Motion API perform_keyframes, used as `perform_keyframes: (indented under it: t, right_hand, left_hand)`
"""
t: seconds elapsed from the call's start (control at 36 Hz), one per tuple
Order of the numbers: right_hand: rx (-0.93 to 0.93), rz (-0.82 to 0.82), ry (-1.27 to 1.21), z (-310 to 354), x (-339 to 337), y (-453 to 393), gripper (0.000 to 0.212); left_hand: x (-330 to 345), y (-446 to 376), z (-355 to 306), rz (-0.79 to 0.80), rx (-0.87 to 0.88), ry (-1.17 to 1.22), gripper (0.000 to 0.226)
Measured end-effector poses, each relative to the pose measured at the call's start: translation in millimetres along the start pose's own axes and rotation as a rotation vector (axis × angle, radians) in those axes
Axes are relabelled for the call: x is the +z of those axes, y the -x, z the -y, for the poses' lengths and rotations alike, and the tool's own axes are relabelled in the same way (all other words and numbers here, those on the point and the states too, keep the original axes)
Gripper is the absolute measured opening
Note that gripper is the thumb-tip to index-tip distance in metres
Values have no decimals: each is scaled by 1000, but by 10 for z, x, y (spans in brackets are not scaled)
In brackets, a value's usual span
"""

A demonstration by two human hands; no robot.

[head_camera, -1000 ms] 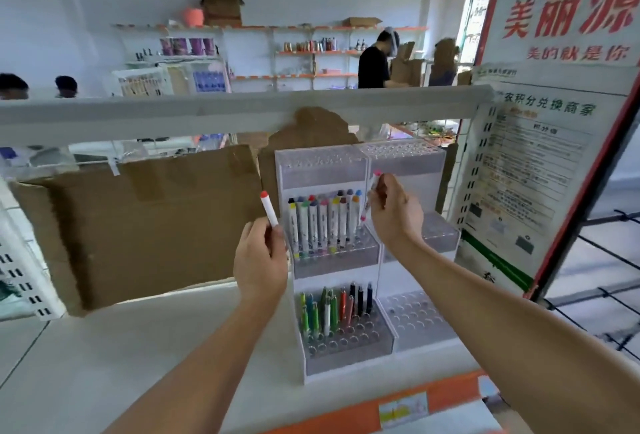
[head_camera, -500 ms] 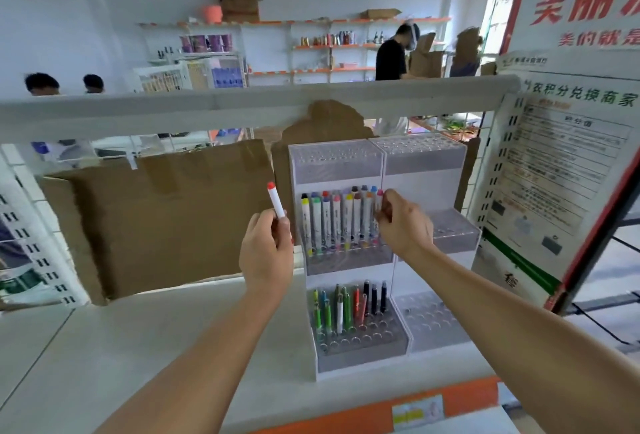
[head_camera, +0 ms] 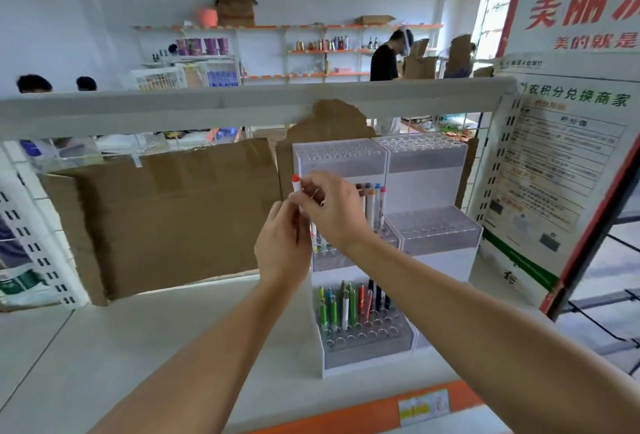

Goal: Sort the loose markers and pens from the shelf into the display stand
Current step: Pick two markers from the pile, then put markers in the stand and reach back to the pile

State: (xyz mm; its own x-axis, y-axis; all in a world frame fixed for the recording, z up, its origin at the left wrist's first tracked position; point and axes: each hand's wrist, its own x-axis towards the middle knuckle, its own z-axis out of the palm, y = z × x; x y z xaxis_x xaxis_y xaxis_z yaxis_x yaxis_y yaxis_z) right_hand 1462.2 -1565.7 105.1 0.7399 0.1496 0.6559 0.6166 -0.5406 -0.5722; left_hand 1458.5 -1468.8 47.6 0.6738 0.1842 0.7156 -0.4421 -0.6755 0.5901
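One red-capped marker is what I am handling, held upright just in front of the display stand, level with its middle tier. My left hand has its fingers curled round the lower barrel, and my right hand is curled over the upper part just below the red cap, so both hands grip the same marker. I cannot tell which hand carries most of the load, since the right one covers much of the barrel.

Behind my hands, the middle-left tier holds a row of markers standing capped-end up; only the few at its right end show past my knuckles. The lower-left tier carries a cluster of pens in green, blue, white, red and black along its back rows, with the front holes open. The top tier and the whole right column look unfilled.

On progress, I judge the job well under way: two compartments are stocked and this marker is the next to go in. The white shelf under my arms shows no loose markers in view, though its near edge is hidden, so I cannot say how many remain.
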Motion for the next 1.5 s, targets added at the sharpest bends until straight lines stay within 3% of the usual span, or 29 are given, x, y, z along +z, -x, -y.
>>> perform_keyframes:
  t: [0.14, 0.22, 0.42, 0.86, 1.03, 1.17, 1.28, 1.36, 1.42, 1.5]
  right_hand:
    - [23, -178, -49, -27, -27, -65, 19]
    - [-8, -248, -3, -87, -129, -47, 21]
    - [-30, -186, 92, -202, -70, 42, 19]
    - [131, 92, 216, -370, 113, 112, 20]
    - [181, 132, 283, -373, 165, 126, 16]
    - [182, 183, 435, -323, 78, 139, 21]
    - [26, 43, 523, -248, 40, 169, 36]
    - [-186, -13, 505, -136, 101, 196, 34]
    - [-274, 14, 492, -37, 184, 233, 33]
    - [-342, 184, 440, 100, 355, 330, 39]
  left_hand:
    - [-117, -40, 55, 40, 9, -27, 42]
    - [-175, -48, 172, 91, -26, -83, 38]
    - [-213, 50, 392, 243, -150, -234, 44]
    - [-217, 127, 480, 276, -187, -218, 60]
    - [-261, 131, 485, 274, -212, -241, 39]
    - [-314, 158, 492, 263, -230, -290, 38]
    - [-427, 208, 534, 300, -266, -366, 43]
    - [-556, 278, 580, 300, -309, -427, 48]
    - [-668, 341, 615, 278, -332, -447, 63]
    - [-886, 512, 657, 218, -365, -497, 91]
